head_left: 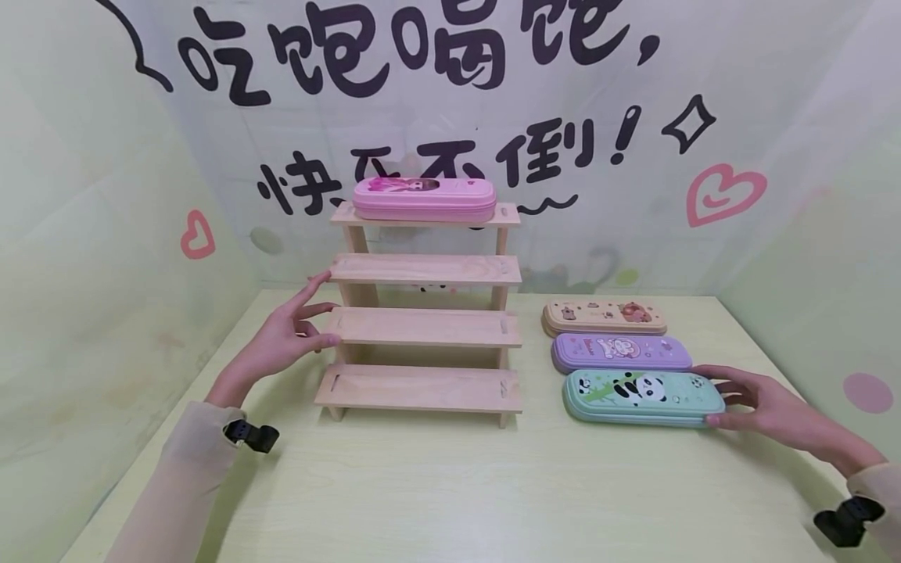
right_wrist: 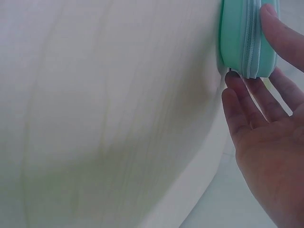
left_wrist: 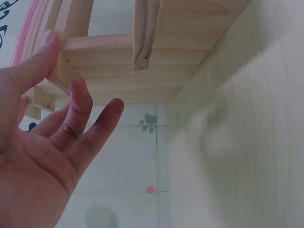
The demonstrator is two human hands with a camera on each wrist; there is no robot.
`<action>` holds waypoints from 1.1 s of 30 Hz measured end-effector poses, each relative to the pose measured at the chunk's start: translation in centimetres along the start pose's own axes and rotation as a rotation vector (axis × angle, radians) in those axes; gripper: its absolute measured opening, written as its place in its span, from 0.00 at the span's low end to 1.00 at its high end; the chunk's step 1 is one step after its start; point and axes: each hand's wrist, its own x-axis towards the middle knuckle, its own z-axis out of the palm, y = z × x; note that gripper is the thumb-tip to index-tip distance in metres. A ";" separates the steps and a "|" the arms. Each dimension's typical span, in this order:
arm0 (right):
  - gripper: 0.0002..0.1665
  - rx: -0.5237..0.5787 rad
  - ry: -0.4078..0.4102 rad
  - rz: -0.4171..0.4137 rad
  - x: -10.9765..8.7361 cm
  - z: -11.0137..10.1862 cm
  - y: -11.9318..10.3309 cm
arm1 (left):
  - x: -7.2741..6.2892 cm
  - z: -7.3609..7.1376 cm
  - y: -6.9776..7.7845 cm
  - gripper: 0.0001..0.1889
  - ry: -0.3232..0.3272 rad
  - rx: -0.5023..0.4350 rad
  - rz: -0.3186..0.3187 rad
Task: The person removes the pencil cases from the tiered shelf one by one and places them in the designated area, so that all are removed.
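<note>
A four-tier wooden display rack point(head_left: 425, 326) stands on the table, with a pink pencil case point(head_left: 425, 202) lying on its top tier. At the rack's left side, my left hand point(head_left: 285, 336) touches the tier ends with its thumb and forefinger, the other fingers loosely spread. To the right, my right hand point(head_left: 763, 403) grips the right end of a mint-green zipped pencil case point(head_left: 644, 397) with a panda print, thumb at the front and fingers behind. In the right wrist view, the thumb presses by the case's zip point(right_wrist: 251, 42) and fingertips reach round its end.
Behind the green case lie a purple pencil case point(head_left: 619, 353) and a beige one point(head_left: 604, 317), lined up one behind the other. A printed cloth backdrop point(head_left: 633, 234) closes off the back and sides of the pale wooden table point(head_left: 450, 485).
</note>
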 end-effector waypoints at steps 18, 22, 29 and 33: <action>0.41 -0.076 0.099 -0.094 2.3 -2.3 -5.3 | 0.1 0.0 -0.1 0.56 -0.006 0.006 0.001; 0.42 -0.111 0.080 -0.083 4.0 -2.3 -7.7 | -0.1 0.0 -0.3 0.56 0.001 0.008 -0.002; 0.40 -0.107 0.060 -0.190 7.4 -1.5 -11.3 | -0.2 0.0 -0.4 0.56 0.004 -0.003 0.016; 0.39 -0.116 0.036 -0.193 9.1 -1.1 -13.2 | -0.2 0.1 -0.2 0.56 0.002 -0.004 0.013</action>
